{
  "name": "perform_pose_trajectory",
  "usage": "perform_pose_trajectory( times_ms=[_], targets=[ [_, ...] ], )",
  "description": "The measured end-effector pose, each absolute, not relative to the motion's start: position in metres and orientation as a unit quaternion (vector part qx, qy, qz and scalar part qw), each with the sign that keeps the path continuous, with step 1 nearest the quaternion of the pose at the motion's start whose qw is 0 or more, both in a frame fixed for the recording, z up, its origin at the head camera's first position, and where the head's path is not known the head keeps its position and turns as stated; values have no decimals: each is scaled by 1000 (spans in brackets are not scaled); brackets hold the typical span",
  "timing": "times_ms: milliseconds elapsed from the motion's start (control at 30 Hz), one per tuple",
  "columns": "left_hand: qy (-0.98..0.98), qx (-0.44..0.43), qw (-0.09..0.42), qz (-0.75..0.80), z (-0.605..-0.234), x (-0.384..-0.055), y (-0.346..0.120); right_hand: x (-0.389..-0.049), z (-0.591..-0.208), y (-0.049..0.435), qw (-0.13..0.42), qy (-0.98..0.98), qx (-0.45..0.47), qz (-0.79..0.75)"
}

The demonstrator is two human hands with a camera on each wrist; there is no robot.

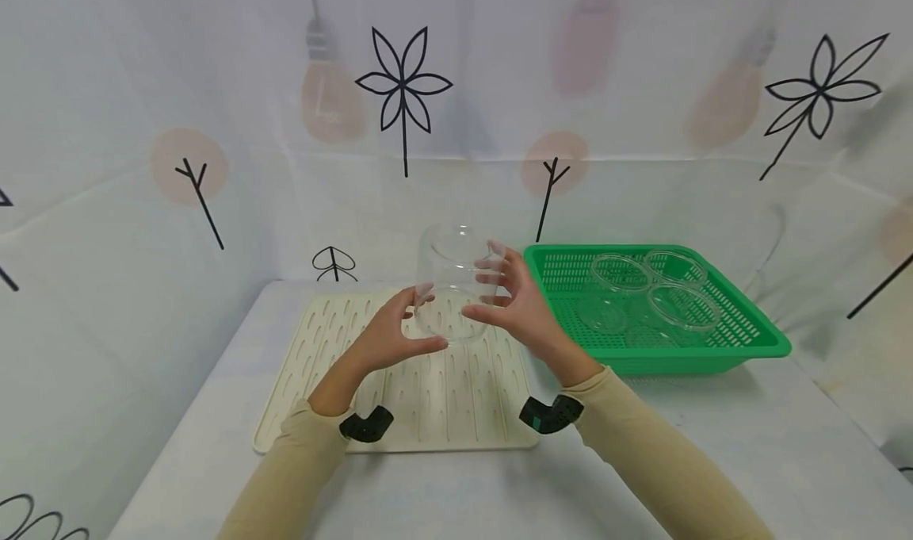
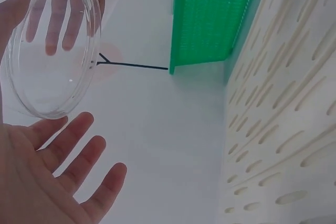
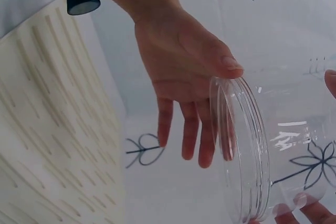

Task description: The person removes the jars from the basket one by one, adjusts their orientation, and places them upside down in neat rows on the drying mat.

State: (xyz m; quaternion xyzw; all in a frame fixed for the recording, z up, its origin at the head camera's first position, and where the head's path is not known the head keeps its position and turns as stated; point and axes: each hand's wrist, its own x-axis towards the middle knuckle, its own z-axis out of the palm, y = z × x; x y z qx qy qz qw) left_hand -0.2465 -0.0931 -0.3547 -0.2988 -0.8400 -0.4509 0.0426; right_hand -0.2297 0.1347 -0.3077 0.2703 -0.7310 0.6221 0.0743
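Both hands hold a clear jar [image 1: 456, 274] in the air above a cream ridged drying mat [image 1: 421, 413]. Its wide ringed mouth, plain in the right wrist view, faces down towards the mat. My left hand [image 1: 385, 335] has thumb and forefinger at the lower left of the jar near the rim; its other fingers spread away from the wall in the left wrist view. From the other side, my right hand [image 1: 524, 302] grips the jar wall, fingers wrapped behind it and thumb in front. Between the hands the jar's body shows through as see-through.
Right of the mat stands a green perforated basket [image 1: 685, 359] with clear jars [image 1: 685, 306] inside, mouths up. A white cloth covers the table [image 1: 456, 496]. A printed curtain [image 1: 471, 112] hangs close behind and along the left side.
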Motion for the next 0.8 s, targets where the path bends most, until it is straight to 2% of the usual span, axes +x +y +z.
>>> perform_pose_trajectory(
  times_ms=[500, 800],
  targets=[
    [-867, -254, 75, -422, -381, -240, -133, -234, -306, 129, 77, -739, 258, 618],
    [-893, -214, 68, -391, -401, -230, -161, -240, -306, 121, 67, -749, 239, 615]
  ],
)
